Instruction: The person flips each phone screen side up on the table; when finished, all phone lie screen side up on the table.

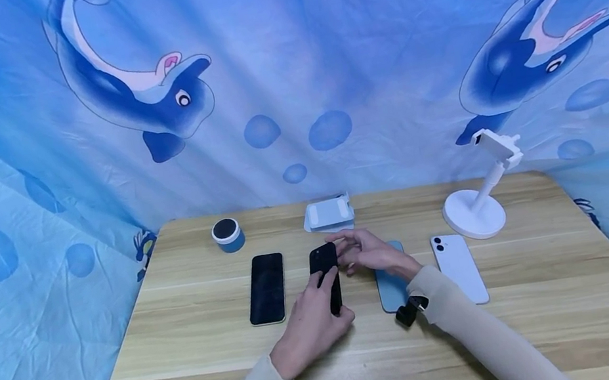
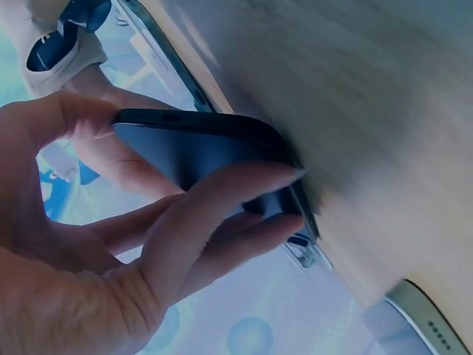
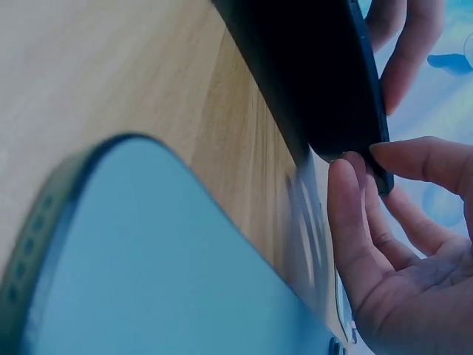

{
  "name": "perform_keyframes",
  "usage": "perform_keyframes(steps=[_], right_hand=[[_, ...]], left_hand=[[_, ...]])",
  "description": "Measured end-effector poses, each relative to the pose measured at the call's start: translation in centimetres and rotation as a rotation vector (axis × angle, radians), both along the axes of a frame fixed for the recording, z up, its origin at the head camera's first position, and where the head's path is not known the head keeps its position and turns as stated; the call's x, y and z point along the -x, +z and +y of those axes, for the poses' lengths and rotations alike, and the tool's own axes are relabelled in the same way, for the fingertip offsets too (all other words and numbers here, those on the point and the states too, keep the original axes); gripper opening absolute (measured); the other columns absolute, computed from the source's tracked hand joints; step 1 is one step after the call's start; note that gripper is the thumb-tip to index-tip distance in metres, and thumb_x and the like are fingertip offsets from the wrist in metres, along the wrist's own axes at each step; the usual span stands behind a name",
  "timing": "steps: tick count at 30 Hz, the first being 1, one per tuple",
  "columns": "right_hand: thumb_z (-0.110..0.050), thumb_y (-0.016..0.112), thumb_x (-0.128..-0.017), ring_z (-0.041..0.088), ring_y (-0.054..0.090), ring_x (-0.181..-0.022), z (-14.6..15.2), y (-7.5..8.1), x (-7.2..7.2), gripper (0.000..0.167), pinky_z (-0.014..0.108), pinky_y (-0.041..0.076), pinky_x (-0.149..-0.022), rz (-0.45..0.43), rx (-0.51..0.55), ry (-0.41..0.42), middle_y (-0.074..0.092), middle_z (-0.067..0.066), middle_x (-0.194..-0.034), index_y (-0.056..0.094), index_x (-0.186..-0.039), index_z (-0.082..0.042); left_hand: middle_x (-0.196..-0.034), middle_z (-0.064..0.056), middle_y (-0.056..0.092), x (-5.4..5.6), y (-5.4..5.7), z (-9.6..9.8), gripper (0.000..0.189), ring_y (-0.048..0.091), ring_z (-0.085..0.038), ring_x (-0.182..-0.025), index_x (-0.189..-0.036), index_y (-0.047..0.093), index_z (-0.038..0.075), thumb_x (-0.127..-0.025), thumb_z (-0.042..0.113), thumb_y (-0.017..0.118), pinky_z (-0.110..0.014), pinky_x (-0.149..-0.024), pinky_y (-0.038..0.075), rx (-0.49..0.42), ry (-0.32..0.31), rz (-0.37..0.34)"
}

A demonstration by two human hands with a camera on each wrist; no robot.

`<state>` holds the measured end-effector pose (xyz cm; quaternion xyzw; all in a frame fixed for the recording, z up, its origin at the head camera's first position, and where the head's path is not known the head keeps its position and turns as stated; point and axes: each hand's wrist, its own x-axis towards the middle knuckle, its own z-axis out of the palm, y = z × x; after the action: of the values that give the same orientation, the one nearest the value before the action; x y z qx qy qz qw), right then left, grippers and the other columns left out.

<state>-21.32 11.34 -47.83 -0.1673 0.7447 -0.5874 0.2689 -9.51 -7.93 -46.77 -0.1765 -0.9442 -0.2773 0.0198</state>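
A black smartphone [image 1: 323, 256] is tilted up on its edge near the middle of the table, its camera corner at the far end. My left hand [image 1: 312, 323] grips it, thumb at the near end and fingers across its back, as the left wrist view also shows with the phone [image 2: 207, 134]. With thumb and fingers, my right hand [image 1: 366, 250] pinches a far corner; in the right wrist view the phone's dark side [image 3: 303, 74] stands over the wood. Below the right wrist lies a light blue phone [image 1: 390, 288], partly hidden by that hand.
A phone with a dark screen [image 1: 267, 289] lies left of the hands. A white phone [image 1: 461, 266] lies at the right, before a white phone stand [image 1: 475, 216]. At the back are a blue-and-white round jar [image 1: 231, 240] and a pale folded holder [image 1: 329, 213].
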Motion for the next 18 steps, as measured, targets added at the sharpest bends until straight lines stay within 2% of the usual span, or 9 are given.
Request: perform_keyframes(steps=[6,10,14,18], right_hand=[[-0.002,0.061,-0.1,0.023,0.072,-0.1,-0.5,-0.3,0.0,0.059,0.04,0.063,-0.081,-0.011,0.022,-0.004,0.064,0.025,-0.131,0.044,-0.156,-0.004],[-0.003,0.064,-0.099,0.018,0.073,-0.097,-1.0,-0.7,-0.1,0.061,0.038,0.063,-0.082,-0.017,0.035,0.008,0.065,0.026,-0.133,0.043,-0.156,-0.003],[-0.006,0.068,-0.098,0.021,0.073,-0.106,-1.5,-1.0,-0.2,0.061,0.038,0.063,-0.087,-0.01,0.033,0.018,0.066,0.024,-0.134,0.045,-0.154,-0.003],[-0.009,0.07,-0.097,0.028,0.067,-0.119,-1.8,-1.1,-0.2,0.059,0.038,0.061,-0.093,0.03,-0.006,0.013,0.066,0.021,-0.134,0.048,-0.152,-0.004]], left_hand=[[-0.144,-0.023,0.057,0.1,0.2,-0.7,0.076,0.07,-0.032,-0.106,-0.153,0.049,0.01,-0.082,0.024,0.07,-0.042,-0.087,0.061,-0.058,0.022,-0.073],[-0.143,-0.017,0.057,0.3,0.5,-1.0,0.076,0.066,-0.025,-0.106,-0.154,0.046,0.009,-0.084,0.026,0.071,-0.039,-0.088,0.059,-0.124,0.019,-0.153],[-0.138,-0.013,0.059,0.5,0.9,-1.5,0.076,0.062,-0.023,-0.107,-0.154,0.044,0.008,-0.086,0.024,0.073,-0.039,-0.091,0.056,-0.21,0.025,-0.222],[-0.131,-0.01,0.062,0.7,1.0,-2.1,0.073,0.061,-0.022,-0.109,-0.153,0.046,0.009,-0.087,0.021,0.075,-0.04,-0.093,0.053,-0.263,0.021,-0.231]])
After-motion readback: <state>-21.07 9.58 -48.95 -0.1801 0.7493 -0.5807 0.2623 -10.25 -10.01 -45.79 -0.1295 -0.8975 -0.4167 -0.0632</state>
